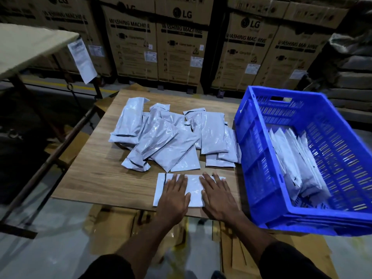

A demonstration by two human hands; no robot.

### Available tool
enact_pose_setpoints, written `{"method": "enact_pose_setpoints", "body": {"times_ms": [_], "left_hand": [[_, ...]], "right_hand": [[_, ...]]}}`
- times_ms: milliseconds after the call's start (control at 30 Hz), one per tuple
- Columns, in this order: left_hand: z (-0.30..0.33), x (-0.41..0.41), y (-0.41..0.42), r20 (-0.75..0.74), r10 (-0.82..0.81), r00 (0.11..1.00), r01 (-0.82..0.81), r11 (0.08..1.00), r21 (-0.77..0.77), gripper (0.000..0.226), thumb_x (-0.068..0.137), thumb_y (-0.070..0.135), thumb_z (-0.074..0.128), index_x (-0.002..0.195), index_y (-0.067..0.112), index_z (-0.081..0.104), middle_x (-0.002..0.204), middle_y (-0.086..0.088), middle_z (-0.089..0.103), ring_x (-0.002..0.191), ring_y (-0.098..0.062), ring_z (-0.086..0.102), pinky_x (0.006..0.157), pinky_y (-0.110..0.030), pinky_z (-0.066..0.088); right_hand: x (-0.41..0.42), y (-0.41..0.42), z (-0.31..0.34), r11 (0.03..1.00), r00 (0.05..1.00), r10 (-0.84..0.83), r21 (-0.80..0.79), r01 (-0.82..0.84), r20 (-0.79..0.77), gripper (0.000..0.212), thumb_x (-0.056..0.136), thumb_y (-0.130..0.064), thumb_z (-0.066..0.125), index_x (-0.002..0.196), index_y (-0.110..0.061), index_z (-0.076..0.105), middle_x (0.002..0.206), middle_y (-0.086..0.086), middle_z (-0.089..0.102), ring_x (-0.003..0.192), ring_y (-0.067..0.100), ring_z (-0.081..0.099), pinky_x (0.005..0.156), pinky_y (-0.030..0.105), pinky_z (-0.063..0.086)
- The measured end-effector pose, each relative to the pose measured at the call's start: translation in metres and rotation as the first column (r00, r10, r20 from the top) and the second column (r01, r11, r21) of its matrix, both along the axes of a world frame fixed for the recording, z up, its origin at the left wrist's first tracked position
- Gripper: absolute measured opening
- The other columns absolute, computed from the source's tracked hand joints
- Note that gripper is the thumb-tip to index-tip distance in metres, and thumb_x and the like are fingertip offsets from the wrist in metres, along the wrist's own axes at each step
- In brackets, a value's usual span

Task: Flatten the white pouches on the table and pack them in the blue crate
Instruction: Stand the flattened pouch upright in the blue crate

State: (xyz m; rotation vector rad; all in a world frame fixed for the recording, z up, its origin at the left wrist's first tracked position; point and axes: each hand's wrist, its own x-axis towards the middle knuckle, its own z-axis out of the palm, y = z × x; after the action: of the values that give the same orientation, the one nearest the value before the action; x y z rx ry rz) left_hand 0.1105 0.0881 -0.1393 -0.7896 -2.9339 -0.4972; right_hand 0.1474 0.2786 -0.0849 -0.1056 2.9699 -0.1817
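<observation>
Pouch [192, 188] near table edge [120, 204], flat under both hands.

One white pouch [193, 188] lies flat at the table's near edge. A loose heap of white pouches [171, 135] lies farther back. At right, the blue crate [259, 158] holds pouches standing on edge [298, 168].

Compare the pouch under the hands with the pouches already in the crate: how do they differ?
The pouch under the hands lies flat on the table; the pouches in the blue crate stand on edge in a row. The left hand and right hand press the first; nothing touches the packed ones. Both are white, glossy plastic.
</observation>
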Motion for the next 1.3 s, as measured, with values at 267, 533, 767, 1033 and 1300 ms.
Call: {"method": "enact_pose_setpoints", "body": {"times_ms": [267, 533, 767, 1033, 1300], "left_hand": [[0.01, 0.005, -0.016, -0.031, 0.077, 0.997, -0.079, 0.995, -0.057, 0.061, 0.1, 0.05, 0.04, 0.154, 0.022, 0.044, 0.162, 0.0, 0.037, 0.15, -0.048, 0.02, 0.118, -0.062, 0.024], [0.009, 0.004, -0.015, 0.004, 0.076, 0.997, -0.075, 0.994, -0.077, 0.059, 0.101, 0.05, 0.037, 0.15, 0.02, 0.049, 0.16, -0.001, 0.04, 0.149, -0.05, 0.022, 0.114, -0.065, 0.027], [0.013, 0.003, 0.005, -0.019, 0.017, 1.0, -0.019, 0.99, -0.141, 0.066, 0.101, 0.05, 0.032, 0.155, 0.014, 0.041, 0.162, -0.004, 0.035, 0.153, -0.043, 0.016, 0.117, -0.067, 0.022], [0.008, 0.015, 0.013, 0.002, -0.006, 1.0, 0.006, 0.995, -0.096, 0.059, 0.102, 0.048, 0.034, 0.155, 0.021, 0.042, 0.162, 0.003, 0.036, 0.149, -0.047, 0.025, 0.113, -0.066, 0.03], [0.005, 0.009, -0.012, -0.006, 0.011, 1.0, -0.012, 0.996, -0.091, 0.064, 0.1, 0.058, 0.037, 0.156, 0.028, 0.038, 0.166, -0.001, 0.029, 0.152, -0.046, 0.017, 0.114, -0.066, 0.026]], "right_hand": [[-0.006, -0.021, -0.006, 0.997, 1.0, -0.02, 0.07, 0.019, 0.011, 0.061, 0.101, -0.052, 0.017, 0.154, -0.028, 0.034, 0.162, 0.002, 0.029, 0.149, 0.034, 0.024, 0.119, 0.056, 0.019], [-0.007, -0.02, -0.008, 1.0, 0.998, -0.026, 0.017, 0.025, 0.058, 0.067, 0.097, -0.06, 0.007, 0.158, -0.034, 0.019, 0.167, -0.001, 0.008, 0.153, 0.032, 0.004, 0.121, 0.053, 0.003], [0.004, -0.002, -0.012, 0.998, 0.999, -0.023, 0.05, 0.025, -0.023, 0.067, 0.1, -0.059, 0.002, 0.159, -0.03, 0.015, 0.168, -0.002, 0.006, 0.153, 0.034, 0.001, 0.122, 0.054, 0.006], [0.006, 0.0, -0.015, 0.999, 1.0, -0.008, 0.047, 0.009, -0.015, 0.063, 0.101, -0.057, 0.008, 0.159, -0.032, 0.014, 0.167, -0.003, 0.007, 0.153, 0.031, -0.001, 0.122, 0.053, 0.002], [0.004, 0.002, -0.017, 0.999, 1.0, 0.008, 0.049, -0.007, -0.024, 0.063, 0.102, -0.056, 0.016, 0.158, -0.027, 0.024, 0.165, 0.002, 0.02, 0.152, 0.036, 0.011, 0.12, 0.056, 0.011]]}}
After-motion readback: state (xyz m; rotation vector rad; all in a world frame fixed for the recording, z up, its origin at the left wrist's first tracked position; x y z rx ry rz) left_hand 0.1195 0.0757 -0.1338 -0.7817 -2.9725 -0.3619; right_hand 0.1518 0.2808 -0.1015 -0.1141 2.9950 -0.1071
